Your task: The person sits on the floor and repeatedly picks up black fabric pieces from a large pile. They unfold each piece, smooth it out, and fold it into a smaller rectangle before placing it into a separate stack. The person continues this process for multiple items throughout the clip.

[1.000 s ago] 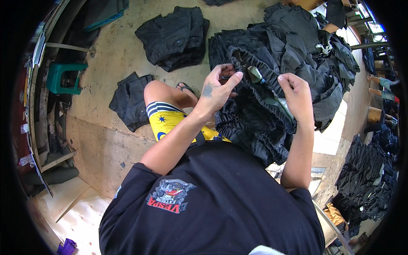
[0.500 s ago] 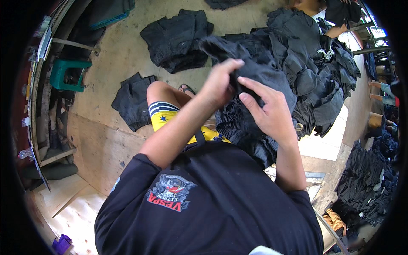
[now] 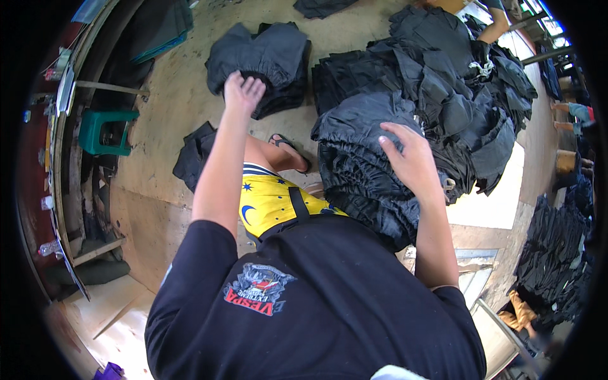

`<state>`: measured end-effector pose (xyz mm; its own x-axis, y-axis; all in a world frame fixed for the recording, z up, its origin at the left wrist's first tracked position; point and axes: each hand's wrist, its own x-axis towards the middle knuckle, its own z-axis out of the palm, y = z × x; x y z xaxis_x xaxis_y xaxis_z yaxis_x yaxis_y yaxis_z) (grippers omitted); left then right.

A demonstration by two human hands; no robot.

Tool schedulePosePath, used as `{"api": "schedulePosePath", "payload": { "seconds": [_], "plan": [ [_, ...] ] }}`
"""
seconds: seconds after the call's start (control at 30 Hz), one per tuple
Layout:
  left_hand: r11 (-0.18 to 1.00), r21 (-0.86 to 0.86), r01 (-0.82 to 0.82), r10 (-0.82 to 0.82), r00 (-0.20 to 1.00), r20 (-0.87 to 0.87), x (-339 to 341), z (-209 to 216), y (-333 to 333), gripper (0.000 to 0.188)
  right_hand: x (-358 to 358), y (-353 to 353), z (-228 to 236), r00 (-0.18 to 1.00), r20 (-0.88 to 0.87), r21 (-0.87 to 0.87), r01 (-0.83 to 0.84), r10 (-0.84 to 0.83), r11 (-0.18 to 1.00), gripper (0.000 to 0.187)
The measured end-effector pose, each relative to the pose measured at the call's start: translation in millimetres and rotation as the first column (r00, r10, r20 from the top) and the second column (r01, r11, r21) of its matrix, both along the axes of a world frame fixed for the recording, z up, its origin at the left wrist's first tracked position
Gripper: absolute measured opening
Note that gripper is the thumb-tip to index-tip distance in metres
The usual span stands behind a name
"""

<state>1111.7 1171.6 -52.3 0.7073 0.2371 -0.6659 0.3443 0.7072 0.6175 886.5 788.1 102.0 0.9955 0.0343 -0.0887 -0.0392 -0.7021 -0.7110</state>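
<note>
My left hand (image 3: pixel 244 94) reaches out over a stack of dark shorts (image 3: pixel 256 54) on the floor ahead. Its fingers are spread at the gathered waistband of the top pair; whether they touch the cloth I cannot tell. Nearer my body, my right hand (image 3: pixel 410 158) hovers with thumb and fingers apart at the edge of a heap of black elastic-waisted garments (image 3: pixel 361 158). That heap lies beside my right thigh, with ruffled waistbands toward me.
A large loose pile of dark garments (image 3: pixel 462 107) spreads to the right, with another person's arm (image 3: pixel 495 26) behind it. A smaller dark stack (image 3: pixel 192 158) lies by my leg. On the left stands a green plastic stool (image 3: pixel 104 130); more dark clothing (image 3: pixel 551 253) lies far right.
The dark garment held up between both hands is no longer there, and the far-left stack has a smooth pair on top. My left hand has moved forward and left; my right stays near the heap.
</note>
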Motion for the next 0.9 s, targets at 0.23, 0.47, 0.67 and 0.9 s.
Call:
{"api": "schedulePosePath", "payload": {
  "seconds": [0.23,0.47,0.67,0.9],
  "plan": [
    [0.687,0.401,0.606,-0.664,0.748,0.008,-130,-23,-102,0.048,9,3,-35,0.972,-0.205,-0.294,-0.174,0.116,0.94,0.03],
    [0.307,0.927,0.217,-0.874,0.449,0.184,-163,41,-144,0.051,50,-19,-31,0.998,-0.038,-0.162,0.04,-0.047,0.986,0.027],
    [0.422,0.876,0.234,-0.824,0.502,0.263,-149,74,-149,0.04,57,-29,-12,0.988,-0.099,-0.049,0.116,-0.12,0.992,0.028],
    [0.491,0.828,0.271,-0.77,0.579,0.267,-141,100,-154,0.03,59,-24,3,0.995,0.041,0.03,0.088,-0.089,0.996,0.028]
  ]
}}
